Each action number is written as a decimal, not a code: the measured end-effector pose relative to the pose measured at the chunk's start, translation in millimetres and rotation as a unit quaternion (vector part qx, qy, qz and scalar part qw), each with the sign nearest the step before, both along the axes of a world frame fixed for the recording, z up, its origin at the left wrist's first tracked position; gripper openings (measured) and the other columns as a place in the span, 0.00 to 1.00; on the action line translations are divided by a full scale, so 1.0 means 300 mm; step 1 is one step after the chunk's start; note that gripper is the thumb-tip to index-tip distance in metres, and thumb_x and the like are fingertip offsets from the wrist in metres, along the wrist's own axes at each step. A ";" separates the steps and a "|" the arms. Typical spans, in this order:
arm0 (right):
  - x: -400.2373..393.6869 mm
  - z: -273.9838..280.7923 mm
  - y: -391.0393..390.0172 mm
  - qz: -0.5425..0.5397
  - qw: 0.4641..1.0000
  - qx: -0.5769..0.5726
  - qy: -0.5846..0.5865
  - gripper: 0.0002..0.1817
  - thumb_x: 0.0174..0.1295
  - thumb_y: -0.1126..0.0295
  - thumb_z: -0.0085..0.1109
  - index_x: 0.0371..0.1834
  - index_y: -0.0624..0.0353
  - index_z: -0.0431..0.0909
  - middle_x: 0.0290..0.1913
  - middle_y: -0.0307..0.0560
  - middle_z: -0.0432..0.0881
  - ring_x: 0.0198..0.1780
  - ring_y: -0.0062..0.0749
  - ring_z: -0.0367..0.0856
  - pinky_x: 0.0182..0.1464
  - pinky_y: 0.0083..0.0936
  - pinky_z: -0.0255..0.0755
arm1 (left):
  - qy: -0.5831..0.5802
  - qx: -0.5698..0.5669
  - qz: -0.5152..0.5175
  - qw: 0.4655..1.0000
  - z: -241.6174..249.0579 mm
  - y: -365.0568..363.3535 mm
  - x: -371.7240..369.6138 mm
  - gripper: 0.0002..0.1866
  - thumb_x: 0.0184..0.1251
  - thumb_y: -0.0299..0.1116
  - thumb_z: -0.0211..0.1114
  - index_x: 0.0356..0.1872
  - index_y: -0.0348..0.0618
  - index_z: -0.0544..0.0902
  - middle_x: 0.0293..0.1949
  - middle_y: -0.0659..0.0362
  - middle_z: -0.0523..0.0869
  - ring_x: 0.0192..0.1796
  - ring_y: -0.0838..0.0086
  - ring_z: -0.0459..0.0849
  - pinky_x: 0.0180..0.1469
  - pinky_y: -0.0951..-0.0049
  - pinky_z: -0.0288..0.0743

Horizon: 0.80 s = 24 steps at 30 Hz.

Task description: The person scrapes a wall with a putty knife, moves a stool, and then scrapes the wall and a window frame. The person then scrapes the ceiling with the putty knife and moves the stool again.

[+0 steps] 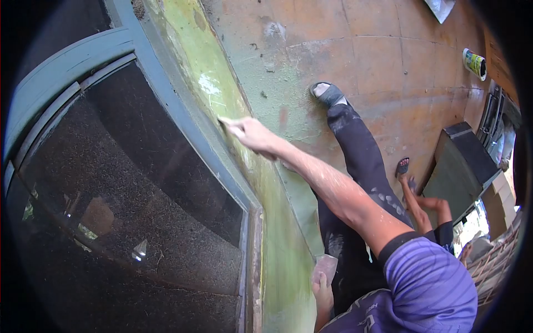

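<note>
Currently my right grip (pixel 252 134) pinches a small dark piece (pixel 222 120), mostly hidden, at the green strip (pixel 283 244) beside the blue frame (pixel 152 66) — my left grip (pixel 323 294) clasps a flat plate (pixel 326 266) lower down. A slanted wrist could scratch the strip; slack fingers, drop the plate.

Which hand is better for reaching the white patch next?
Probably the right hand. It is stretched out by the green strip, close to the white patch. The left hand is farther away, and its grip is busy with a flat piece.
</note>
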State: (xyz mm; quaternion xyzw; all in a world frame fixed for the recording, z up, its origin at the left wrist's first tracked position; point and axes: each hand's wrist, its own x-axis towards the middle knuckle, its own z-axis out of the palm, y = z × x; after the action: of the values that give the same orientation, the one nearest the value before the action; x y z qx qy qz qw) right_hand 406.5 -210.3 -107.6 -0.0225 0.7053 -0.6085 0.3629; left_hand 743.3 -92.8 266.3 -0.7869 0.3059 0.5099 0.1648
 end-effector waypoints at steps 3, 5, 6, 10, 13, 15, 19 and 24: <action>-0.210 -0.013 -0.008 0.024 0.974 0.000 -0.224 0.25 0.71 0.65 0.41 0.71 0.49 0.69 0.29 0.48 0.84 0.17 0.25 0.73 0.20 0.27 0.74 | -0.007 0.007 -0.004 1.000 0.024 0.000 0.023 0.17 0.77 0.32 0.55 0.61 0.33 0.73 0.57 0.51 0.79 0.59 0.67 0.78 0.66 0.66 0.68; -0.193 -0.017 -0.011 0.015 0.969 0.015 -0.247 0.26 0.70 0.65 0.42 0.72 0.47 0.67 0.27 0.48 0.83 0.15 0.24 0.70 0.20 0.27 0.73 | 0.005 0.008 0.006 1.000 0.010 0.008 0.009 0.18 0.77 0.32 0.55 0.61 0.33 0.73 0.57 0.52 0.79 0.59 0.67 0.78 0.66 0.67 0.68; -0.174 0.024 0.016 0.026 0.971 -0.006 -0.237 0.26 0.70 0.65 0.42 0.73 0.46 0.67 0.31 0.49 0.85 0.15 0.23 0.71 0.20 0.26 0.73 | -0.002 0.012 0.003 1.000 0.003 0.013 -0.004 0.18 0.77 0.32 0.55 0.61 0.33 0.73 0.57 0.52 0.79 0.59 0.67 0.78 0.66 0.67 0.68; 0.077 -0.025 -0.015 -0.017 0.999 -0.011 0.037 0.26 0.70 0.65 0.43 0.72 0.43 0.68 0.49 0.55 0.85 0.24 0.36 0.83 0.28 0.31 0.80 | -0.015 0.010 0.004 1.000 0.005 0.008 -0.015 0.18 0.77 0.32 0.55 0.60 0.33 0.73 0.57 0.52 0.80 0.59 0.68 0.78 0.65 0.67 0.68; -0.122 0.017 -0.012 0.000 0.998 0.008 -0.054 0.23 0.70 0.64 0.44 0.68 0.48 0.72 0.39 0.54 0.86 0.24 0.38 0.83 0.27 0.32 0.80 | -0.023 0.012 0.005 1.000 -0.016 0.018 0.000 0.18 0.77 0.33 0.55 0.60 0.32 0.73 0.57 0.52 0.79 0.60 0.68 0.78 0.65 0.67 0.69; -0.257 -0.080 -0.043 0.054 0.975 0.039 -0.211 0.22 0.71 0.65 0.43 0.67 0.51 0.73 0.28 0.54 0.84 0.20 0.33 0.81 0.24 0.32 0.79 | -0.024 0.015 0.001 1.000 -0.009 0.015 0.012 0.18 0.77 0.33 0.55 0.60 0.32 0.73 0.57 0.52 0.79 0.59 0.68 0.78 0.65 0.67 0.69; -0.201 0.028 0.007 0.023 0.980 -0.006 -0.200 0.24 0.71 0.65 0.43 0.71 0.46 0.70 0.34 0.57 0.85 0.15 0.27 0.73 0.22 0.29 0.77 | 0.006 0.018 0.003 1.000 -0.027 0.026 0.003 0.18 0.77 0.33 0.55 0.60 0.32 0.73 0.57 0.51 0.79 0.59 0.68 0.78 0.65 0.67 0.69; -0.065 -0.030 -0.009 0.034 0.998 0.005 -0.049 0.24 0.73 0.62 0.42 0.71 0.42 0.69 0.35 0.51 0.85 0.17 0.24 0.72 0.21 0.26 0.75 | -0.009 0.011 0.001 1.000 -0.021 0.028 -0.005 0.17 0.77 0.32 0.54 0.60 0.32 0.73 0.57 0.51 0.79 0.59 0.67 0.78 0.65 0.66 0.69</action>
State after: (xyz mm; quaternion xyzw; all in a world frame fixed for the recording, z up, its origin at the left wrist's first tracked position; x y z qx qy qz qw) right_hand 386.8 -213.1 -116.6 -0.0150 0.6882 -0.5927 0.4182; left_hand 741.9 -84.4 260.0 -0.7898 0.2978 0.5067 0.1753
